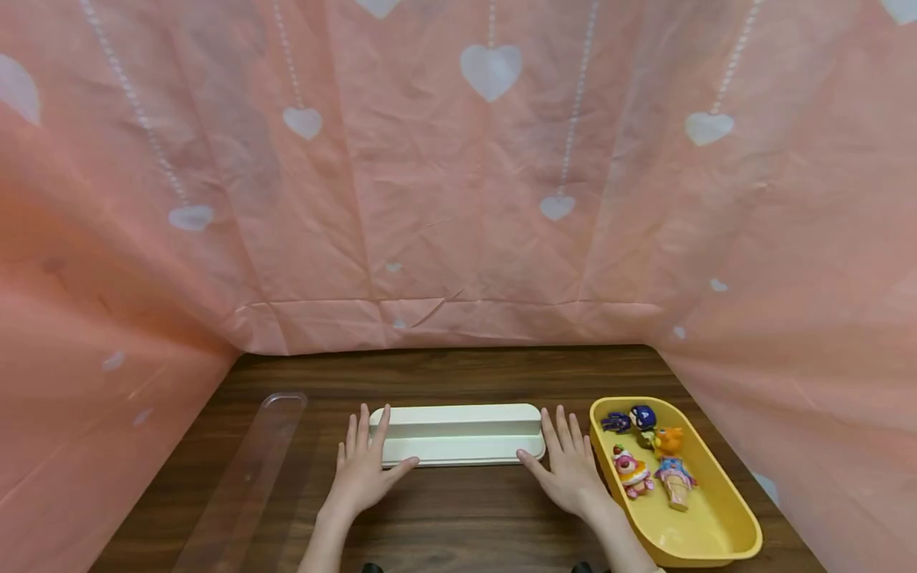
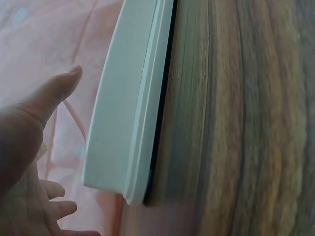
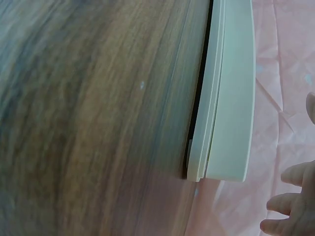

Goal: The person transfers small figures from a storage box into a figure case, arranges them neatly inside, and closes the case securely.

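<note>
Cropped forearms (image 1: pixel 325 533) behind left grip (image 1: pixel 361 476) and right grip (image 1: pixel 571 476), both splayed wide; between, white holder (image 1: pixel 458 448), contact unclear; left of both, faint transparent strip (image 1: pixel 247 477), cut off.

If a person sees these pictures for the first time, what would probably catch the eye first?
Probably the yellow tray at the right of the table, with small colourful toy figures inside. Then the long white piece in the middle, with the left hand and right hand spread at its two ends. Behind the table hangs a pink cloth with white hearts.
</note>
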The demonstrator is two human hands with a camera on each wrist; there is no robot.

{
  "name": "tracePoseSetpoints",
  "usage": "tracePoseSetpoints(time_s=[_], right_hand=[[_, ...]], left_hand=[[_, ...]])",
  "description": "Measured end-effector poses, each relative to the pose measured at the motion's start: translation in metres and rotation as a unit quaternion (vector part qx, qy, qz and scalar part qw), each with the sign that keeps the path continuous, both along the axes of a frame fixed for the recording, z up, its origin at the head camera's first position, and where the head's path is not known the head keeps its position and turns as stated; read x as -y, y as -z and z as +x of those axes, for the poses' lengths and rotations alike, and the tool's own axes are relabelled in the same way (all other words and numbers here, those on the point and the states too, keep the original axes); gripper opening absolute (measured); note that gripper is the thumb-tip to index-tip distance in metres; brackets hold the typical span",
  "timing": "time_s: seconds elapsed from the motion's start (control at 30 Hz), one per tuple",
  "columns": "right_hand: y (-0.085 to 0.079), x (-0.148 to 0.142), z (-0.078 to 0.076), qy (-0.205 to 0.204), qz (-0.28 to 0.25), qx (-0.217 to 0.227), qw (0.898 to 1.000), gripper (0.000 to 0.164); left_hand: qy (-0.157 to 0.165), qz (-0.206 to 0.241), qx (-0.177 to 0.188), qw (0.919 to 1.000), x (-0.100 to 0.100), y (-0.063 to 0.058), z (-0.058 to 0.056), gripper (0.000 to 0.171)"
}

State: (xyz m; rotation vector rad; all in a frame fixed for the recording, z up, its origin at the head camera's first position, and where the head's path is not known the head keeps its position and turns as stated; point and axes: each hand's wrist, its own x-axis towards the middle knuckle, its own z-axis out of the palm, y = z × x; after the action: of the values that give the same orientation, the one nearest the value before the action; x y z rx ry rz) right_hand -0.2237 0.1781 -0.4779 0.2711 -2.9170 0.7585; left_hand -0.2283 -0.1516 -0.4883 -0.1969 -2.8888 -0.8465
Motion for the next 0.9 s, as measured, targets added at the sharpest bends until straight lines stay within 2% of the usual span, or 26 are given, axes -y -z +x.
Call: tracePoseSetpoints(time_s=[0.23,0.4,0.6,0.73,0.9], right_hand=[[-0.003,0.002,-0.001,-0.010,-0.018,0.008,1.000,0.082],[-0.001,0.005,-0.006,-0.012,-0.046,0.000,0.999,0.079],[-0.005,0.005,-0.011,-0.008,-0.084,0.009,0.996,0.079],[-0.009,0.004,-0.015,-0.008,-0.106,-0.019,0.994,0.077],[-0.013,0.002,-0.016,-0.001,-0.126,-0.061,0.990,0.072]], left_hand=[[0.009,0.111,0.048,0.9927,0.021,0.013,-0.010,0.112],[0.017,0.142,0.055,0.9882,0.031,0.024,-0.018,0.118],[0.047,0.175,0.058,0.9817,0.034,0.034,-0.027,0.125],[0.057,0.195,0.055,0.9777,0.035,0.039,-0.032,0.131],[0.051,0.214,0.061,0.9736,0.038,0.043,-0.034,0.136]])
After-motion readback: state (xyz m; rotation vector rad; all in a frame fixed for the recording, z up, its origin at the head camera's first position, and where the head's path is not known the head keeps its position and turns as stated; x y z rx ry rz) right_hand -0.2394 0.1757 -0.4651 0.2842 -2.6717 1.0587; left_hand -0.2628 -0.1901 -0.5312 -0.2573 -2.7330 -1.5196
